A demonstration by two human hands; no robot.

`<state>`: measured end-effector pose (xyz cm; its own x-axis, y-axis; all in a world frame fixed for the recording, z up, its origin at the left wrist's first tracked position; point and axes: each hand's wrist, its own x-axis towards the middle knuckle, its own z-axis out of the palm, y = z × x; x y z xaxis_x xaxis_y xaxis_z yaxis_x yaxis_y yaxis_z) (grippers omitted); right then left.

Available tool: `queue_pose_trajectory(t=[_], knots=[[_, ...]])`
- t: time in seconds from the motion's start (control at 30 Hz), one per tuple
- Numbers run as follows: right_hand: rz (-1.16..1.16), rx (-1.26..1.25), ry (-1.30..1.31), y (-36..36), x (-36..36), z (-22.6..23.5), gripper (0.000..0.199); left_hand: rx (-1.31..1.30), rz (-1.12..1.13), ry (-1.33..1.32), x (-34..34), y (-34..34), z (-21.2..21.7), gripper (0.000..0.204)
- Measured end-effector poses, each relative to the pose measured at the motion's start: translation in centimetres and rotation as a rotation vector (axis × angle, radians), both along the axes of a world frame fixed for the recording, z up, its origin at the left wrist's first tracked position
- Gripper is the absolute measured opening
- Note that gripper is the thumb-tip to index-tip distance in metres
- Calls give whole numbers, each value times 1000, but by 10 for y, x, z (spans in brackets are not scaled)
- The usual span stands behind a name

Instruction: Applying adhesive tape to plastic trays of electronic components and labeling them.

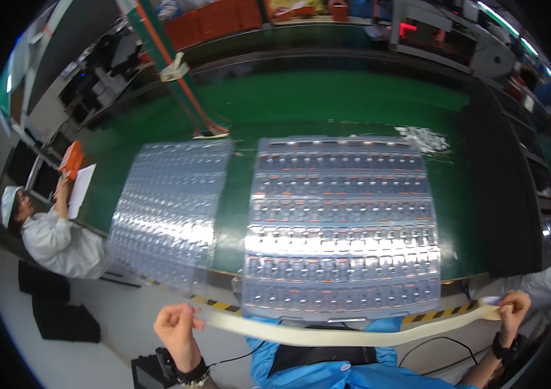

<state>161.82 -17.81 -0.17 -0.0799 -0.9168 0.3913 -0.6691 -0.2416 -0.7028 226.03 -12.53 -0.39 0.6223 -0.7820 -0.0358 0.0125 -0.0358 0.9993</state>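
One pale strip (353,338) is pinched by closed fingertips of the left hand (178,326) and the right hand (514,310); two plastic trays (158,194) are placed beyond it.

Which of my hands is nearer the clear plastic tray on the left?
Your left. The left hand is just below the left tray in the picture; the right hand is well off to its right.

A: Any shine on the trays (340,220)?
B: Yes: thin plastic, glossy, deeply moulded. Beneath, a smooth surface (353,100) with faint sheen.
A: And the strip (327,336)?
B: Matt, smooth, like paper or tape.
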Motion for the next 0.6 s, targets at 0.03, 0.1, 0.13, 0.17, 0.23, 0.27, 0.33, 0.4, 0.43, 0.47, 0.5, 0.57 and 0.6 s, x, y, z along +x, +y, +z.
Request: queue_pose_trajectory(t=[0.03,0.1,0.13,0.17,0.23,0.27,0.33,0.4,0.43,0.47,0.5,0.57,0.6], knots=[[-101,-54,85,3,-4,-3,44,-13,152,-71,2,-8,0,10],[-141,-3,5,10,-31,-11,36,-25,321,-151,-1,-10,3,7],[-54,-76,-93,7,-25,-10,37,-26,253,-165,-4,-10,2,6],[40,-70,-225,8,-19,-8,35,-26,178,-174,-11,-12,0,4],[133,-103,-343,17,-36,-9,36,-48,-79,-99,-45,-10,3,5],[109,-110,-332,25,-40,-9,36,-88,-284,-33,-58,-4,0,9],[122,-262,-372,20,12,25,33,4,-916,-37,-85,-4,-1,39],[164,-274,-370,-8,56,55,44,-351,-1036,-368,-132,-42,35,58],[271,-225,-333,-19,63,67,48,-605,-512,-838,-184,-48,-13,38],[326,-237,-331,-29,73,76,47,-459,-921,-748,-178,-58,13,57],[423,-224,-330,-36,81,87,44,-293,-1316,-658,-169,-72,43,76],[577,-231,-337,-41,86,105,38,-382,-1316,-735,-194,-99,40,73],[549,-236,-319,-42,85,116,38,-445,-1286,-827,-210,-109,33,70]])
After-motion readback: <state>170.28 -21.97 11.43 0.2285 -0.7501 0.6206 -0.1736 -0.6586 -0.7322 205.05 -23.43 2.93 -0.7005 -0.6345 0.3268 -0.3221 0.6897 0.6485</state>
